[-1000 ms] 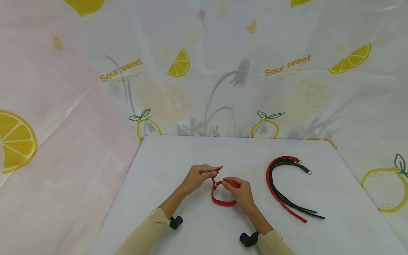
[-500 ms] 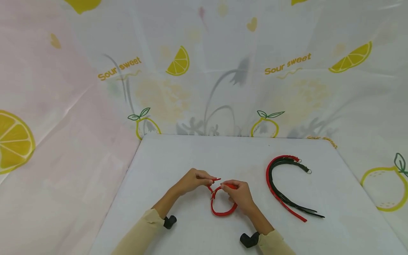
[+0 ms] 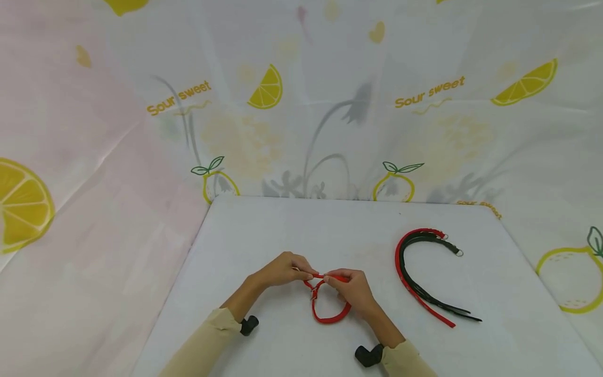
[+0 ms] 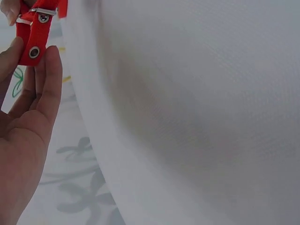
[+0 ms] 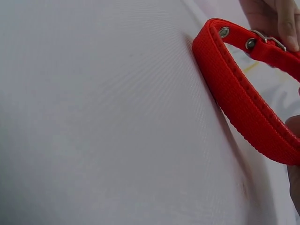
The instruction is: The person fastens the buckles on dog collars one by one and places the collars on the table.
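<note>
A red collar (image 3: 331,319) with metal eyelets and a buckle is curved into a loop between both hands. My left hand (image 3: 285,269) pinches its strap end between thumb and fingers; the left wrist view shows that hand (image 4: 26,140) with the folded, eyeleted strap (image 4: 38,37) at its fingertips. My right hand (image 3: 356,292) grips the loop's upper right side, its fingertips close to the left hand's. In the right wrist view, the wide stitched band (image 5: 241,98) hangs low over the table, and only the edge of the right hand (image 5: 294,185) shows.
To the right on the white table (image 3: 264,225) lie one more red collar (image 3: 402,265) and several dark ones (image 3: 424,296), laid out in a curve with metal rings at their upper ends. A lemon-print sheet (image 3: 320,141) hangs behind the table.
My left hand has come down and then in toward the right hand with the strap end. The loop has shifted slightly nearer the body; the right hand has barely moved.
</note>
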Available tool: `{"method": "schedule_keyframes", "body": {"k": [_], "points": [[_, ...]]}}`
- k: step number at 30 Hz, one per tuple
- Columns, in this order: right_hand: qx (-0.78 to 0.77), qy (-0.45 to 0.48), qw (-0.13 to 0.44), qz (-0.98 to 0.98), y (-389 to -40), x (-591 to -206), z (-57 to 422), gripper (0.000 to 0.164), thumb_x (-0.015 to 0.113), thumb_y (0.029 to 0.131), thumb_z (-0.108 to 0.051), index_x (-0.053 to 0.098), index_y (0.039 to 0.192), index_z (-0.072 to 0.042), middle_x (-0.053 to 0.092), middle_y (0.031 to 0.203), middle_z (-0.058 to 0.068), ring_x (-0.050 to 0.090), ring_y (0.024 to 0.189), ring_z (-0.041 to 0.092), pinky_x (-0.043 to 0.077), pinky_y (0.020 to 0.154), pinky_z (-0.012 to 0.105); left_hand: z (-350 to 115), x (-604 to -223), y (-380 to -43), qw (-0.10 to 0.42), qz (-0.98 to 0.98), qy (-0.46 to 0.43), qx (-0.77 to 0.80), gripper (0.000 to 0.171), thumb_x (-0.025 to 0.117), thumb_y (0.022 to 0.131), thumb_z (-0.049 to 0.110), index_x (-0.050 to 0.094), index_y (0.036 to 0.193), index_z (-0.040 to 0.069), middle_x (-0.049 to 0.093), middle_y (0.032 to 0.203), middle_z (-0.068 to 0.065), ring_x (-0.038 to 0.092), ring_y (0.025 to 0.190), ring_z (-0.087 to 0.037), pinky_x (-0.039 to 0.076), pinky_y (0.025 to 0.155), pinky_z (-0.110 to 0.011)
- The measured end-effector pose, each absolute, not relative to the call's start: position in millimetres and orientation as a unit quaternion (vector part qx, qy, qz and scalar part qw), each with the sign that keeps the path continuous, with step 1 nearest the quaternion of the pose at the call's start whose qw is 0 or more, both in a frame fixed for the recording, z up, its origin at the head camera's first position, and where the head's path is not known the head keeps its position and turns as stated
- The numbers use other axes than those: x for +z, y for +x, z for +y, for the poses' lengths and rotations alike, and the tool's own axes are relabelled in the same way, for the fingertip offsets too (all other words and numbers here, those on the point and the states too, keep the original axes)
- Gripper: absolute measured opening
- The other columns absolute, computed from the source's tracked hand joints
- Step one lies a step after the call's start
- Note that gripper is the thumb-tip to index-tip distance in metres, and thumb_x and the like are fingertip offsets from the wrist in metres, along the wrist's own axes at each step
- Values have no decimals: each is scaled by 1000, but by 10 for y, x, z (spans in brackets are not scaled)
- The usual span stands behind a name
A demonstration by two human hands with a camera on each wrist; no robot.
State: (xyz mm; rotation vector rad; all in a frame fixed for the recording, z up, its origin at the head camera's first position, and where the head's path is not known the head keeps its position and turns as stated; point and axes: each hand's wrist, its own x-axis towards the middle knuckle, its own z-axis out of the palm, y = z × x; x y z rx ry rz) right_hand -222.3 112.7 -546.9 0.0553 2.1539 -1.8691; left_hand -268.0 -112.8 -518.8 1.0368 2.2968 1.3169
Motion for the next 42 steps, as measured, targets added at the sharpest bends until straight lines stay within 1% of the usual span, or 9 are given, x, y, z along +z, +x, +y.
{"method": "schedule_keyframes", "body": {"k": [5,10,14,17,20,25,29,36,42], "points": [[-652,20,149,743,-2234,-5480,1126,36,73,65,-42,68,89,-16,45,53,0,34,41,12,33,38,20,-1063,-5175,-2674,133,799,376,450,17,63,80,22,69,96,19,63,83,10,56,72,-5,47,59,-23],[-654,24,148,742,-2233,-5485,1137,37,73,65,-42,68,90,-15,48,53,3,35,42,11,35,40,20,-995,-5175,-2662,118,803,372,450,18,63,79,24,69,96,20,63,84,12,56,73,-4,49,63,-22],[-688,47,145,710,-2244,-5466,1171,42,72,67,-41,66,95,-11,48,58,5,36,44,11,36,41,20,-948,-5208,-2616,140,814,326,461,35,62,79,33,61,111,18,62,89,11,58,77,-5,49,67,-23],[-752,65,141,641,-2263,-5426,1206,45,70,70,-36,62,100,-4,40,56,1,30,43,11,30,40,20,-898,-5290,-2564,182,809,266,491,49,64,77,39,53,118,15,62,89,8,60,78,-9,49,64,-26],[-791,65,133,594,-2279,-5379,1233,45,68,74,-32,58,103,0,35,55,0,26,44,10,26,40,19,-839,-5376,-2528,226,769,216,558,44,64,77,36,55,109,9,65,85,-1,62,75,-16,51,66,-29],[-757,61,100,642,-2284,-5375,1249,40,65,76,-35,62,100,-4,58,74,9,43,54,13,41,48,21,-792,-5454,-2515,235,707,180,642,35,61,81,28,59,98,-2,65,83,-13,64,74,-26,51,71,-32],[-723,58,73,684,-2282,-5403,1254,35,64,77,-36,65,99,-9,62,93,16,56,68,21,50,59,27,-802,-5455,-2516,228,699,166,658,37,61,80,27,58,100,-5,65,83,-13,64,75,-26,51,70,-32],[-585,37,8,810,-2303,-5402,1262,33,62,74,-47,66,93,-20,62,87,-1,54,81,16,49,59,26,-805,-5442,-2505,227,691,171,665,32,58,84,19,58,101,-8,65,83,-15,63,76,-27,51,70,-34],[-535,19,34,844,-2336,-5333,1284,27,61,79,-41,64,90,-16,62,84,-1,54,78,14,49,63,26,-791,-5435,-2489,225,698,173,657,29,56,85,16,58,101,-8,66,83,-14,64,76,-27,51,70,-33]]}}
